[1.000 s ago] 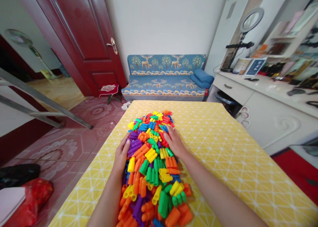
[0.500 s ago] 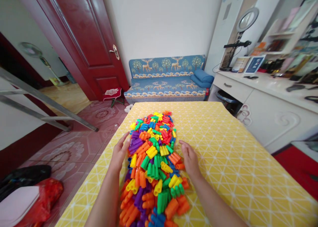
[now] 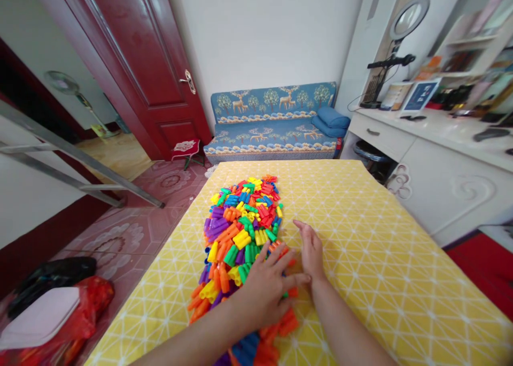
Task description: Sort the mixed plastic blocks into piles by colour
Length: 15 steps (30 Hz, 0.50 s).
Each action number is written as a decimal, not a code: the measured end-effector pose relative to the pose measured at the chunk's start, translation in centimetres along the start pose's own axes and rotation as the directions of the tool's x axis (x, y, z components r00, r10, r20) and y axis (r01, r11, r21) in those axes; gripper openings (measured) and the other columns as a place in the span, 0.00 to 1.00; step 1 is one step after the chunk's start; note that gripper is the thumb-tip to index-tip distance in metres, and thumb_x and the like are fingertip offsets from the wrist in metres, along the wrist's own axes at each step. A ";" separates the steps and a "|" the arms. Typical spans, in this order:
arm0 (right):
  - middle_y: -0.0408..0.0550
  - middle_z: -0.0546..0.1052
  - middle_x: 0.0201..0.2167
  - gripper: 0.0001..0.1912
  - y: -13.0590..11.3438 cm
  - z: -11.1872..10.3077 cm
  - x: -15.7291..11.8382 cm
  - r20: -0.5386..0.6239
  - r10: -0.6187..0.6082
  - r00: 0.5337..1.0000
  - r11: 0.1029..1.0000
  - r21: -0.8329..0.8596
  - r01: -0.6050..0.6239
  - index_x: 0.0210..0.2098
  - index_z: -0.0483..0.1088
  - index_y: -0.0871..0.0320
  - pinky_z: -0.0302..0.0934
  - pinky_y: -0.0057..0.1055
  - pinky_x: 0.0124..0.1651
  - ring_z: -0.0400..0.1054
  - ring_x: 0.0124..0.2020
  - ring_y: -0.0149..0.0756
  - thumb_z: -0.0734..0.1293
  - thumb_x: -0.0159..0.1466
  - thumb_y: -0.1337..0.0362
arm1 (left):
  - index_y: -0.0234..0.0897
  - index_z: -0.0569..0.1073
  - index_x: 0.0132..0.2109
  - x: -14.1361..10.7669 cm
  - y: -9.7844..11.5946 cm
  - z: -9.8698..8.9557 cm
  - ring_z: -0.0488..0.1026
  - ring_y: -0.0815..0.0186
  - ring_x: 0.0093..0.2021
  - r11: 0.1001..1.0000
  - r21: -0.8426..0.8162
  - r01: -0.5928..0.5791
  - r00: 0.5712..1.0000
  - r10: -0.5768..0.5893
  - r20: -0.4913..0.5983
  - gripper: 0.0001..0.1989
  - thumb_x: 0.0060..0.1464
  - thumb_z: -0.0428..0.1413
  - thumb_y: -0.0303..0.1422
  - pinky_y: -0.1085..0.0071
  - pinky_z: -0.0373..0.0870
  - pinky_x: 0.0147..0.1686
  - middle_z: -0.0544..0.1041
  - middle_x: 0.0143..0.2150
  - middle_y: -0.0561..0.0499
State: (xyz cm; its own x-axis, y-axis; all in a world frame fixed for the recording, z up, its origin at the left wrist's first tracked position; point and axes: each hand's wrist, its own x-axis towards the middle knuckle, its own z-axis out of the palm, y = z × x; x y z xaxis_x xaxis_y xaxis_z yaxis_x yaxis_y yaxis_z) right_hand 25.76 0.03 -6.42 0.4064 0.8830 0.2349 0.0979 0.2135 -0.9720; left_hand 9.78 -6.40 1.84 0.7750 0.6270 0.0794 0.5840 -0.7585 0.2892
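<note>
A long pile of colourful plastic toy building pieces (image 3: 240, 238), shaped like joined tubes with rounded tips, stretches across the table toward me. Red, orange, yellow, green, blue and purple ones lie mixed. My left hand (image 3: 266, 288) reaches over the pile from the left with its fingers spread, covering part of it. Its fingertips come close to my right wrist; whether they touch it I cannot tell. Along the pile's right side, my right hand (image 3: 312, 251) stands on edge with fingers stretched out and holds nothing.
A yellow patterned cloth (image 3: 368, 259) covers the table. Beyond it stands a blue sofa (image 3: 272, 133), with a red door (image 3: 140, 61) to its left. A white dresser (image 3: 444, 168) is on the right. Bags and a pale lid (image 3: 42, 315) lie on the floor at left.
My left hand has moved right, from the pile's left side to over its middle. My right hand has shifted slightly rightward, away from the pieces. The camera view has shifted a little.
</note>
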 end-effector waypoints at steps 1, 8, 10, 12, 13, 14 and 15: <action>0.54 0.74 0.52 0.27 0.2 0.0 0.1 -0.020 0.010 1.000 1.000 0.021 -0.010 0.48 0.71 0.59 0.56 0.45 0.60 0.65 0.55 0.42 0.53 0.67 0.46 | 0.54 0.66 0.59 0.1 -0.6 -0.1 0.51 0.51 0.68 1.000 0.022 0.023 1.000 -0.023 0.001 0.24 0.56 0.54 0.42 0.43 0.41 0.65 0.61 0.67 0.50; 0.54 0.74 0.51 0.28 0.2 0.0 0.1 -0.004 0.041 0.999 0.999 0.020 -0.041 0.47 0.72 0.58 0.60 0.43 0.55 0.67 0.51 0.43 0.53 0.66 0.45 | 0.45 0.78 0.44 2.6 -2.5 -4.5 0.72 0.54 0.52 0.997 0.075 -0.036 0.989 0.024 0.145 0.16 0.55 0.54 0.46 0.55 0.64 0.53 0.79 0.45 0.47; 0.54 0.75 0.50 0.28 -0.2 0.1 0.0 -0.002 0.059 0.998 0.998 0.029 -0.059 0.47 0.72 0.58 0.60 0.42 0.55 0.67 0.51 0.43 0.53 0.66 0.45 | 0.41 0.79 0.38 5.1 -3.1 -5.8 0.76 0.59 0.41 0.994 0.113 -0.005 0.983 -0.016 0.184 0.17 0.59 0.48 0.43 0.63 0.69 0.45 0.80 0.35 0.47; 0.53 0.75 0.50 0.27 -0.4 0.1 0.0 -0.004 0.069 0.998 0.997 0.046 -0.068 0.47 0.72 0.57 0.59 0.41 0.56 0.67 0.52 0.42 0.53 0.67 0.45 | 0.39 0.78 0.38 8.2 -4.4 -6.5 0.76 0.58 0.42 0.971 0.225 0.076 0.993 -0.095 0.076 0.16 0.61 0.46 0.38 0.63 0.69 0.45 0.79 0.38 0.46; 0.52 0.75 0.50 0.26 -0.4 0.1 0.1 -0.005 0.068 0.998 0.996 0.052 -0.068 0.47 0.72 0.57 0.58 0.41 0.56 0.67 0.52 0.42 0.54 0.67 0.46 | 0.38 0.77 0.41 9.9 -5.4 -6.5 0.74 0.58 0.46 0.956 0.272 0.105 0.994 -0.112 0.007 0.16 0.60 0.46 0.37 0.62 0.68 0.48 0.79 0.42 0.45; 0.52 0.75 0.50 0.26 -0.4 0.1 0.1 -0.003 0.065 0.998 0.996 0.055 -0.065 0.46 0.73 0.57 0.58 0.41 0.56 0.67 0.52 0.42 0.54 0.67 0.46 | 0.38 0.76 0.45 11.5 -6.5 -6.4 0.72 0.57 0.51 0.941 0.312 0.130 0.991 -0.121 -0.048 0.15 0.60 0.47 0.36 0.60 0.65 0.53 0.77 0.47 0.44; 0.52 0.75 0.50 0.26 -0.4 0.1 0.1 -0.001 0.062 0.998 0.997 0.055 -0.062 0.46 0.73 0.57 0.58 0.40 0.56 0.67 0.52 0.42 0.54 0.67 0.45 | 0.39 0.74 0.50 13.0 -7.7 -6.1 0.68 0.56 0.56 0.925 0.346 0.157 0.987 -0.134 -0.089 0.16 0.59 0.49 0.37 0.57 0.61 0.57 0.74 0.54 0.43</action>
State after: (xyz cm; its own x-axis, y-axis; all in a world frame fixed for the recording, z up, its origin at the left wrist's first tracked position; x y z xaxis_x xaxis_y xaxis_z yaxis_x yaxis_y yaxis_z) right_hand 25.68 0.04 -6.01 0.4128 0.8940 0.1741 0.0225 0.1811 -0.9832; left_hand 13.89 8.68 6.51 0.6653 0.7362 0.1242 0.7452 -0.6649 -0.0506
